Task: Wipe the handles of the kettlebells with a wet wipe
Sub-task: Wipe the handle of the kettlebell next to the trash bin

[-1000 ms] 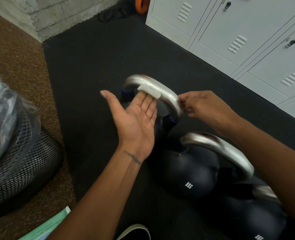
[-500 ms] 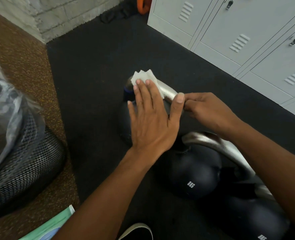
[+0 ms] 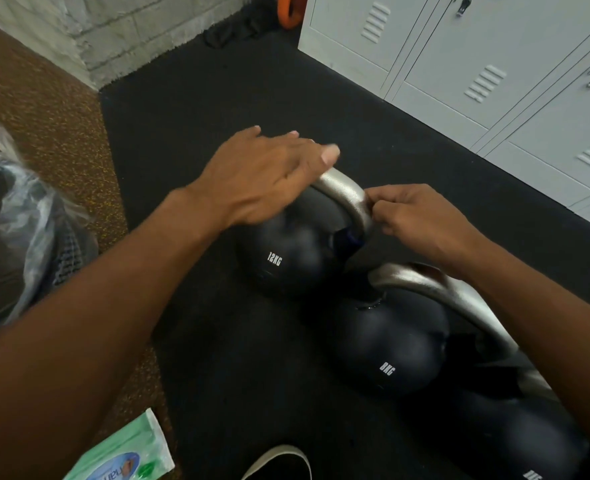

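Three black kettlebells stand in a row on the dark mat. The 12 kg kettlebell [image 3: 286, 261] is the farthest, and its silver handle [image 3: 345, 192] arches between my hands. My left hand [image 3: 262, 174] lies palm down over the left and top part of that handle. The wet wipe is out of sight beneath it. My right hand [image 3: 421, 223] pinches the handle's right side near its base. Closer in stands the 8 kg kettlebell [image 3: 390, 348] with its own silver handle [image 3: 425, 282], and a third kettlebell [image 3: 515, 441] sits under my right forearm.
A green pack of wipes [image 3: 123, 455] lies at the bottom left on the brown carpet. A mesh bin with a plastic bag [image 3: 26, 216] stands at the left. White lockers [image 3: 494, 64] line the right side. My shoe tip [image 3: 276, 462] shows at the bottom.
My left hand turned from palm up under the wipe to palm down over it, then slid left along the handle and now covers the wipe. My right hand kept its pinch.
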Available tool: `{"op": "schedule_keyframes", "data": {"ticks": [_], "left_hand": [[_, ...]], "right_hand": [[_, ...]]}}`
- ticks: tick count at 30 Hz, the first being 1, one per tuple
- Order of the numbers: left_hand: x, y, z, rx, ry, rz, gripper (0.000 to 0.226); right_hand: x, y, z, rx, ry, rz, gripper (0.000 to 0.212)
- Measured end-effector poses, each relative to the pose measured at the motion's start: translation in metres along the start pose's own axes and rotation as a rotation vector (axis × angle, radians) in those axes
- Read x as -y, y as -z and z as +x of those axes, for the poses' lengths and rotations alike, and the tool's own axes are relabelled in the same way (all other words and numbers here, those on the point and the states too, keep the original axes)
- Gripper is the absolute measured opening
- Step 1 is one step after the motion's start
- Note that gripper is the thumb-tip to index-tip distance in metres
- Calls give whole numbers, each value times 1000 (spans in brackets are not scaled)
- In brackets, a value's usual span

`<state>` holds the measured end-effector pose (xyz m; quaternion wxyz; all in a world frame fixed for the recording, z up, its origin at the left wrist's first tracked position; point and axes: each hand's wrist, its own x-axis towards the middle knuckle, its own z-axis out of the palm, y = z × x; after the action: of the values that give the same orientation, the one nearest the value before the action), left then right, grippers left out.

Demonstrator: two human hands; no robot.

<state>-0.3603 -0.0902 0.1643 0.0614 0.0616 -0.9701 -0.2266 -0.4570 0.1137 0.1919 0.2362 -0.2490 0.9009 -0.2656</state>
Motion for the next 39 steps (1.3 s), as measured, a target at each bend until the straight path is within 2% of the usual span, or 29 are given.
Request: {"op": "schedule_keyframes", "data": {"ticks": [5, 7, 9, 11, 15, 18, 20, 22, 27, 30, 34, 39], "left_hand": [[6, 11, 25, 59, 41, -173, 81], [6, 11, 35, 84, 48, -188, 89], [6, 13, 45, 128, 54, -182, 97], [4, 16, 48, 161, 24, -167, 89], [2, 18, 27, 91, -32, -104, 80], [-5, 17, 20, 66, -36, -14, 92], [-7, 18, 31, 59, -23, 12, 89], [-7, 20, 46, 108, 12, 9, 88], [-10, 25, 81, 375, 134, -17, 93], [-5, 18, 88, 439, 144, -20, 91], [-1, 12, 75, 321, 119, 103, 85], [-8, 10, 30, -6, 47, 214, 80]], "right_hand": [[0, 0, -1, 4, 1, 1, 33], [-1, 0, 0, 4, 4, -9, 32], [-2, 1, 1, 2, 7, -16, 32], [-2, 1, 1, 3, 11, -14, 32], [-3, 1, 1, 14, 12, -11, 33], [-5, 0, 2, 17, 18, -10, 31], [-5, -1, 3, 24, 22, -2, 31], [-6, -1, 4, 19, 22, 7, 30], [-7, 1, 5, 38, 28, 24, 31], [-9, 1, 5, 46, 34, 37, 32], [-11, 1, 7, 71, 34, 19, 32], [-14, 1, 10, 83, 30, 11, 38]]}}
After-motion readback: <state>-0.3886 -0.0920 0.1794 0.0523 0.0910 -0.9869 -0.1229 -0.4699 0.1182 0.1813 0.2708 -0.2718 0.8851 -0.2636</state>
